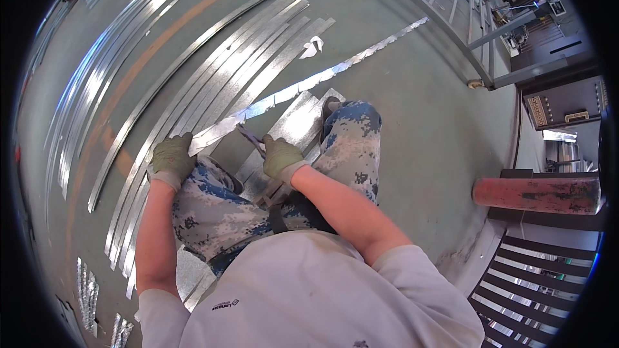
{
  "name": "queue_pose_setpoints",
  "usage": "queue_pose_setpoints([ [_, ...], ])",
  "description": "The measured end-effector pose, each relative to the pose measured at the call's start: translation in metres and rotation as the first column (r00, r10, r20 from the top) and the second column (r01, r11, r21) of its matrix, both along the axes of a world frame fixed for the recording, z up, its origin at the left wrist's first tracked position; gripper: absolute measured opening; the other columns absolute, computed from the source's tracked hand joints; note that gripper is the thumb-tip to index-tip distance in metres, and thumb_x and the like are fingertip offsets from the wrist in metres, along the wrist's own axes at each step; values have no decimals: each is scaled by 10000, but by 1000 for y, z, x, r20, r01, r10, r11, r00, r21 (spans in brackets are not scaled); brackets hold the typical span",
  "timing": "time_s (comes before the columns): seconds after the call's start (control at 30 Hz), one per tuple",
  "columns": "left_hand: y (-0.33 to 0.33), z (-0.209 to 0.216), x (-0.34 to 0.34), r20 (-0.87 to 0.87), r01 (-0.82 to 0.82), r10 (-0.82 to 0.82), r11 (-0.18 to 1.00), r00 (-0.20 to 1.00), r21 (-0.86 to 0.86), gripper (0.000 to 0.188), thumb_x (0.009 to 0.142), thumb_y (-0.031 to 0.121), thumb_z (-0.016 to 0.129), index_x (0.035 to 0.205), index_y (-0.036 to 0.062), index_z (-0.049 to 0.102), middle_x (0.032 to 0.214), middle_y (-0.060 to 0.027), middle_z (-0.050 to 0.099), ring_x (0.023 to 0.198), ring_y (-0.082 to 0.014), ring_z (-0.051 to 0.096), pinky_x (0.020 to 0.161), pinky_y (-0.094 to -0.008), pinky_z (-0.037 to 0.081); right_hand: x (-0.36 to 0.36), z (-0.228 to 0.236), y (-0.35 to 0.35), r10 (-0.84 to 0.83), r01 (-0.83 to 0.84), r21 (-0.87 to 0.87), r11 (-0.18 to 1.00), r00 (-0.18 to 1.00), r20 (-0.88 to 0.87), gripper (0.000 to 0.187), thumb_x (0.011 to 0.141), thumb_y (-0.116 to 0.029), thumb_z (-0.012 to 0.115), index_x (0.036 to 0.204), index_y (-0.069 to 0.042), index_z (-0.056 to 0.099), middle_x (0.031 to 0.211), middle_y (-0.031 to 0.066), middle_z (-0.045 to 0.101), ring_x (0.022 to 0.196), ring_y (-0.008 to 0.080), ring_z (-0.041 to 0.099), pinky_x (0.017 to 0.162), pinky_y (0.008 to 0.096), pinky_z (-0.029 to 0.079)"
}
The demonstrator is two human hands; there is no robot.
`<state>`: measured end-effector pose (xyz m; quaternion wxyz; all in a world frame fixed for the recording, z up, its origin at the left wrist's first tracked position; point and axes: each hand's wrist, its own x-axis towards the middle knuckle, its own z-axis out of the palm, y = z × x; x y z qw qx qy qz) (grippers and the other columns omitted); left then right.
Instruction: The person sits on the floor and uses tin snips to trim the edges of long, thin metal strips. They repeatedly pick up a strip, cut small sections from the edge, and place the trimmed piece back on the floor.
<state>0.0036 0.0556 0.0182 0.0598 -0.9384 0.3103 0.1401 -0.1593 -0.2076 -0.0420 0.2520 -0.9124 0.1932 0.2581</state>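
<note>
A long, shiny sheet-metal strip [316,77] with notches along its edge runs from my left knee out to the far right. My left hand [173,160], in a green work glove, is closed on the strip's near end. My right hand [282,156], gloved the same way, grips a pair of snips [250,138]. The snips' dark jaws point at the strip's edge, just right of my left hand. Whether the blades touch the metal I cannot tell. Wide flat metal sheets [293,121] lie between my legs, partly covered by them.
Several long metal strips [238,45] lie side by side on the green floor at the left. A bent scrap [313,47] rests near their far ends. At the far right stands a wheeled metal frame [445,19]. A red cylinder [538,196] and a dark slatted rack [535,296] are at the right.
</note>
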Motion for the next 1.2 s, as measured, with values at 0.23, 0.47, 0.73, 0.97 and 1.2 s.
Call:
queue_pose_setpoints([
  [0.23,-10,-22,9,10,-14,14,998,1000,-56,510,925,303,852,1400,158,737,1207,-160,825,1166,-381,787,994,-526,617,15,-9,-26,7,-7,-53,999,1000,6,610,999,-190,687,1577,-65,541,1425,304,710,1312,488,744,1103,572,614],
  [0.47,-34,-22,4,-63,-56,54,998,997,-28,446,955,223,755,1395,149,763,1256,-167,838,1216,-382,795,1008,-535,637,12,-52,-29,-71,72,54,996,997,-27,598,1036,-185,616,1617,-75,524,1385,318,761,1305,506,750,1122,577,603],
  [0.73,-20,-35,9,-129,-104,98,994,987,-41,385,993,296,752,1349,149,746,1249,-182,820,1204,-411,776,1027,-544,603,1,-17,-19,-210,403,603,689,907,-366,430,979,-156,797,1373,-37,672,1139,159,786,969,273,792,796,437,647],
  [0.97,-23,-34,10,-96,-81,74,994,993,-69,385,1003,315,742,1351,151,747,1251,-179,822,1198,-407,779,1027,-542,603,-9,-28,7,-284,503,801,326,860,-425,361,971,-131,905,1249,-112,675,1059,68,754,929,237,788,760,425,639],
  [1.2,-24,-32,10,-129,-101,93,993,987,-59,418,1005,296,753,1396,148,744,1285,-173,823,1228,-393,776,1042,-528,603,-3,-23,19,-246,469,771,431,883,-400,434,969,-119,895,1340,-43,684,1066,59,753,949,209,782,805,377,631],
])
